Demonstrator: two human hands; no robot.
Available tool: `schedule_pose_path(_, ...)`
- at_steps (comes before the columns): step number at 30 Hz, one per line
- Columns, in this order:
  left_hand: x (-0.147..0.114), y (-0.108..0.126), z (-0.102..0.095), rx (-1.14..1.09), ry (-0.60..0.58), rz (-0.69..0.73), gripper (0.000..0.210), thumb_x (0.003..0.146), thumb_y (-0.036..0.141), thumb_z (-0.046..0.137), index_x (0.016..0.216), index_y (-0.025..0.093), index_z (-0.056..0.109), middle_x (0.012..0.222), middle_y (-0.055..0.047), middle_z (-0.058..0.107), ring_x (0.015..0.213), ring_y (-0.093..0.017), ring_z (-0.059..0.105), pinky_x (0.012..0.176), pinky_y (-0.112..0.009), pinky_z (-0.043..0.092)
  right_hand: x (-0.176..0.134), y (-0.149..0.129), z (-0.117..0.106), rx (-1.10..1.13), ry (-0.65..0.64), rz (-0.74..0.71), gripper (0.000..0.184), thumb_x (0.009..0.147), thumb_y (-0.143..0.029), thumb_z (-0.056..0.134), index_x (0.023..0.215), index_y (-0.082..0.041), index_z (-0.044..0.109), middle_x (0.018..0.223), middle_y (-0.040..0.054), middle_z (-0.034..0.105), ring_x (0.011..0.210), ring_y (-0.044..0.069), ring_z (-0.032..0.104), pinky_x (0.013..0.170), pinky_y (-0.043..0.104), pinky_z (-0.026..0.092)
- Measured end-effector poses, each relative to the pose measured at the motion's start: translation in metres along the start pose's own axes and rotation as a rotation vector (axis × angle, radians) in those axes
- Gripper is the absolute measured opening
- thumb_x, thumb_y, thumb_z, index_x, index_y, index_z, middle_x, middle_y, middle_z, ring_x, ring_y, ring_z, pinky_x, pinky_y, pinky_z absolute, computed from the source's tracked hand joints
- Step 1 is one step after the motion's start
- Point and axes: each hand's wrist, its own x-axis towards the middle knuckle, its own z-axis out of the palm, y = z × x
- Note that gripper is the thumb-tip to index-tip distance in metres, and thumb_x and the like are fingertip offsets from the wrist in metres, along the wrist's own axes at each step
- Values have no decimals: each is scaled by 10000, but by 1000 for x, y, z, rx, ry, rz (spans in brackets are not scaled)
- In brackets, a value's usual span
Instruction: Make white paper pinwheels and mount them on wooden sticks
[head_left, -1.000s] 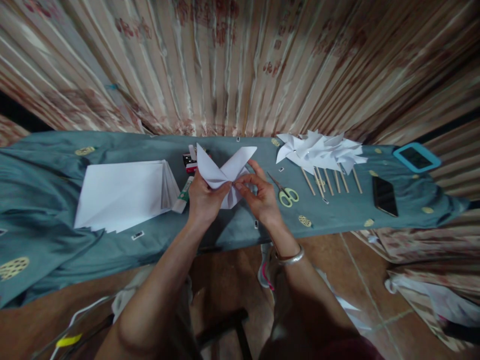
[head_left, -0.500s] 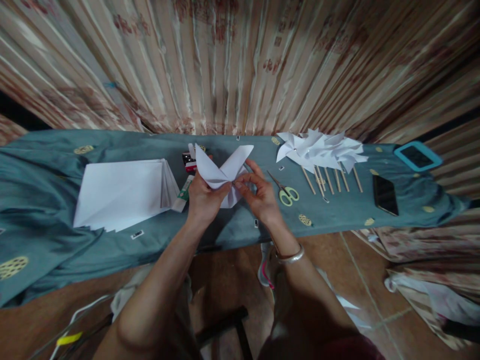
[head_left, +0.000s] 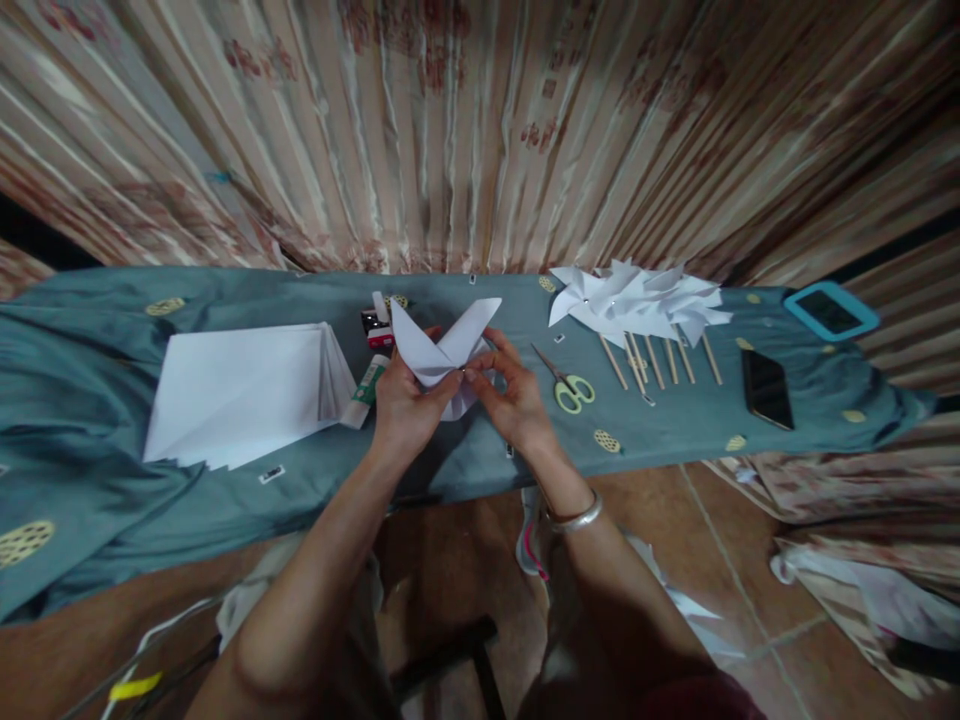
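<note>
Over the middle of the table, my left hand (head_left: 403,405) is closed around a white paper pinwheel (head_left: 444,352), its thumb pressing near the centre. Two of its pointed blades stick up and away from me. My right hand (head_left: 514,395) is closed in a pinch at the centre, on what looks like a small shiny pin (head_left: 463,371), mostly hidden by the fingertips. Green-handled scissors (head_left: 571,390) lie just right of my right hand. Beside my left hand are a green and white glue stick (head_left: 367,385) and a small red and black box (head_left: 379,330).
A fanned stack of white paper (head_left: 240,385) lies on the left of the cloth-covered table (head_left: 300,500). Several finished pinwheels (head_left: 637,300) on wooden sticks (head_left: 652,362) overlap at the right. Farther right lie a black phone (head_left: 768,388) and a blue-framed device (head_left: 832,310). Curtains (head_left: 480,150) hang behind.
The pinwheel and both hands have shifted very slightly, with my right fingers still pinching at its centre. The view has moved a little; the things on the table stay put.
</note>
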Motion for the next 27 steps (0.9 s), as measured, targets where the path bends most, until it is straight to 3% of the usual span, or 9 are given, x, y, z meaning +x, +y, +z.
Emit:
schedule_pose_path(12,-1,-7,-3,-29,9,-22,449,629,360,792,1014,166,664,986,-78,724,1016,-279,648,882,-399,529,0,0,0,43,1,30,114,790,-309,660,840,-207,656,1364,78,561,1305,231,494,1120,414,352)
schedule_pose_path(15,-1,-7,-4,-35,3,-29,411,637,367,789,973,160,675,993,-80,722,1004,-273,653,880,-393,530,0,4,1,64,55,63,342,745,-344,718,1045,-200,637,1415,109,512,1334,257,460,1129,448,344)
schedule_pose_path(19,-2,-7,-5,-39,-23,-22,383,657,388,774,957,165,688,1057,-86,712,1006,-270,653,899,-401,522,1,5,0,177,53,86,731,720,-362,757,1360,-196,446,1394,130,536,1294,260,508,1088,448,419)
schedule_pose_path(23,-3,-6,-5,-15,-33,-21,413,663,389,771,1006,176,685,1074,-81,709,995,-269,657,873,-404,533,3,2,-8,190,-55,117,830,738,-354,753,1446,-221,339,1174,85,689,1047,235,667,943,422,546)
schedule_pose_path(27,-5,-6,-4,-17,-55,0,426,681,385,760,1049,186,677,1041,-74,715,932,-253,675,818,-379,547,5,3,-15,168,-94,138,826,727,-345,768,1444,-255,368,1040,42,734,899,225,703,832,407,600)
